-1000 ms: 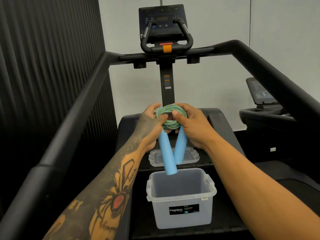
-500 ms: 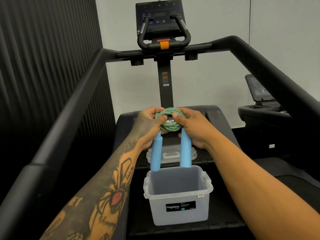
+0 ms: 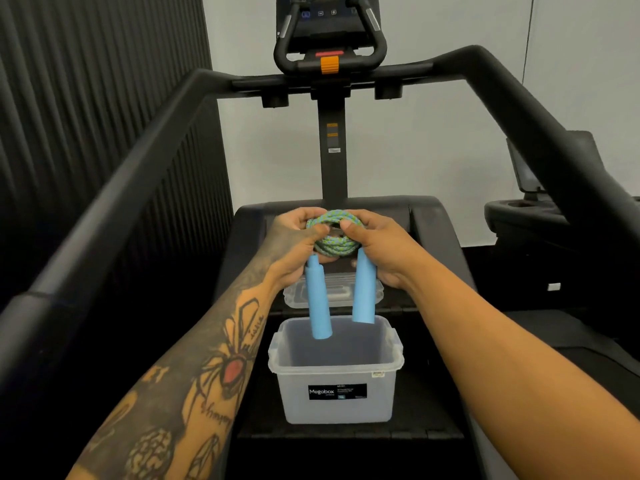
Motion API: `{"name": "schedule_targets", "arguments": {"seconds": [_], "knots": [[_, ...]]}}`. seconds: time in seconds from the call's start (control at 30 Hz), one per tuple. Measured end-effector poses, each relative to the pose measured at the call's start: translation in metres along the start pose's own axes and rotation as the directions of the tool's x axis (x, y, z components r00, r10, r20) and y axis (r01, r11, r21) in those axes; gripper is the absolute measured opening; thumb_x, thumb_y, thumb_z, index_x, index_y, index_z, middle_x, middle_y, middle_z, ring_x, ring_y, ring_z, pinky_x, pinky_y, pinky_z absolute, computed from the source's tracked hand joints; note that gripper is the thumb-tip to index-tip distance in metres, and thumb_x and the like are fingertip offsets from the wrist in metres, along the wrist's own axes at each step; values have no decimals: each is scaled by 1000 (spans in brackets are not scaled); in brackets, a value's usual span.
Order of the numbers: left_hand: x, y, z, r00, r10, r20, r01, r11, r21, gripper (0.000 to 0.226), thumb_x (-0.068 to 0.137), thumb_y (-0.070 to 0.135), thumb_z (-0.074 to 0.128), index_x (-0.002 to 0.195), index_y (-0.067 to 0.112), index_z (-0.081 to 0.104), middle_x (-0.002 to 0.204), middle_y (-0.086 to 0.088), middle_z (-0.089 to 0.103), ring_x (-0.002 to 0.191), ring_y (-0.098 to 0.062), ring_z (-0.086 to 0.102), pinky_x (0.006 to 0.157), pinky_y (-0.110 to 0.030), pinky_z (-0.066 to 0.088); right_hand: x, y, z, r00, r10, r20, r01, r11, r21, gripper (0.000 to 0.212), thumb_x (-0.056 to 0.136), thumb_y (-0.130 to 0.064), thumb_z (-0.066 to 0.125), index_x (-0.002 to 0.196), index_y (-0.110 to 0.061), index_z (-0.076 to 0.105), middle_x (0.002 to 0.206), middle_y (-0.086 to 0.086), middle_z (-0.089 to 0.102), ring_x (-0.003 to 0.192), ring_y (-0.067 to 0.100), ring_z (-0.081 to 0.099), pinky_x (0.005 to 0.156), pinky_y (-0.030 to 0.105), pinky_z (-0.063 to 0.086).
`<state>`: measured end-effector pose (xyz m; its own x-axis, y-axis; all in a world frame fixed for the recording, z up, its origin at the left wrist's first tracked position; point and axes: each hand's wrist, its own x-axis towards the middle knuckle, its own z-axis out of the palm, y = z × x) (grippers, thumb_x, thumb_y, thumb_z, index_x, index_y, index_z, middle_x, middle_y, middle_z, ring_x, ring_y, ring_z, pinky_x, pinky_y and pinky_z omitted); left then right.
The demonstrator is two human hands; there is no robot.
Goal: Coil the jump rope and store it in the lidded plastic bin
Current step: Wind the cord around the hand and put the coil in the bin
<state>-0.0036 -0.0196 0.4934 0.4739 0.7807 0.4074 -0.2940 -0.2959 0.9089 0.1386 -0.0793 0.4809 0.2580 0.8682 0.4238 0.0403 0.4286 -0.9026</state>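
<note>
The jump rope (image 3: pixel 333 244) is a tight coil of green-and-blue braided cord with two light blue foam handles hanging down from it. My left hand (image 3: pixel 294 245) grips the coil's left side and my right hand (image 3: pixel 377 249) grips its right side. The coil hangs in the air above the clear plastic bin (image 3: pixel 335 400), which stands open and empty on the treadmill deck, with a black Megabox label on its front. The handle tips reach down to about the bin's far rim. The bin's clear lid (image 3: pixel 334 295) lies flat just behind the bin, partly hidden by the handles.
The black treadmill handrails (image 3: pixel 138 161) run along both sides of me and meet at a crossbar under the console (image 3: pixel 329 32). A dark ribbed wall panel stands on the left. A second machine (image 3: pixel 540 209) sits at the right.
Both hands have lowered the coil slightly toward the bin. The two handles, first crossed at their tips, now hang apart and nearly parallel. The view has tilted downward.
</note>
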Motion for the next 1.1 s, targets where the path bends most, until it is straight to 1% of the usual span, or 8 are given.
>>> {"name": "schedule_targets", "arguments": {"seconds": [0.1, 0.2, 0.4, 0.63, 0.87, 0.93, 1.03, 1.1], "knots": [[8, -13, 0, 999, -40, -11, 40, 999, -2, 21, 88, -3, 58, 109, 2, 61, 105, -24, 65, 85, -32, 69, 63, -44, 59, 8, 12, -3, 999, 36, 4, -36, 998, 60, 20, 97, -8, 56, 112, -6, 68, 106, 19, 70, 94, 27, 65, 88, 41, 54], [20, -27, -5, 996, -85, -9, 85, 996, -18, 23, 89, -3, 58, 112, 0, 59, 107, -25, 65, 86, -33, 69, 63, -46, 60, 21, 27, -5, 996, 91, -17, -89, 993, 75, 17, 97, -9, 55, 109, -7, 68, 97, 15, 70, 81, 23, 65, 65, 30, 55], [51, -68, -27, 987, -161, 1, 161, 986, -30, 23, 88, -2, 59, 112, 1, 59, 106, -24, 64, 84, -32, 69, 61, -45, 60, 47, 66, 0, 984, 166, -55, -163, 985, 62, 19, 97, -10, 56, 112, -5, 66, 85, 10, 68, 59, 12, 63, 47, 23, 49], [96, -119, -62, 972, -223, 70, 225, 974, -31, 28, 88, -3, 59, 115, 0, 58, 110, -23, 65, 91, -33, 69, 60, -44, 60, 86, 122, 7, 978, 159, -133, -156, 987, 38, 18, 96, -7, 57, 110, -7, 67, 89, 9, 70, 69, 13, 64, 53, 22, 51], [128, -177, -82, 938, -334, 96, 343, 934, -100, 23, 89, -5, 56, 110, 4, 58, 103, -19, 65, 83, -32, 68, 63, -47, 60, 112, 182, 7, 956, 216, -201, -215, 976, 25, 23, 95, -4, 56, 117, -1, 64, 100, 14, 69, 86, 21, 65, 79, 32, 54], [134, -197, -84, 922, -377, 90, 385, 916, -113, 21, 89, -5, 57, 106, 6, 59, 102, -19, 66, 83, -32, 68, 62, -47, 60, 115, 197, 4, 946, 252, -203, -255, 967, 12, 19, 96, -4, 56, 112, -4, 65, 98, 13, 69, 83, 19, 66, 75, 30, 56], [138, -234, -80, 896, -436, 86, 444, 890, -107, 21, 88, -4, 58, 107, 5, 59, 97, -18, 67, 80, -32, 69, 56, -44, 60, 112, 219, -6, 911, 352, -214, -356, 934, 22, 16, 97, -4, 54, 109, -6, 64, 87, 10, 68, 62, 9, 67, 51, 20, 52], [137, -258, -77, 874, -480, 77, 486, 869, -91, 21, 88, -5, 58, 106, 5, 59, 92, -16, 68, 76, -30, 69, 54, -42, 59, 110, 236, -16, 885, 413, -215, -424, 906, -7, 18, 97, -4, 54, 112, -4, 63, 83, 8, 67, 54, 3, 65, 45, 17, 48]]}}
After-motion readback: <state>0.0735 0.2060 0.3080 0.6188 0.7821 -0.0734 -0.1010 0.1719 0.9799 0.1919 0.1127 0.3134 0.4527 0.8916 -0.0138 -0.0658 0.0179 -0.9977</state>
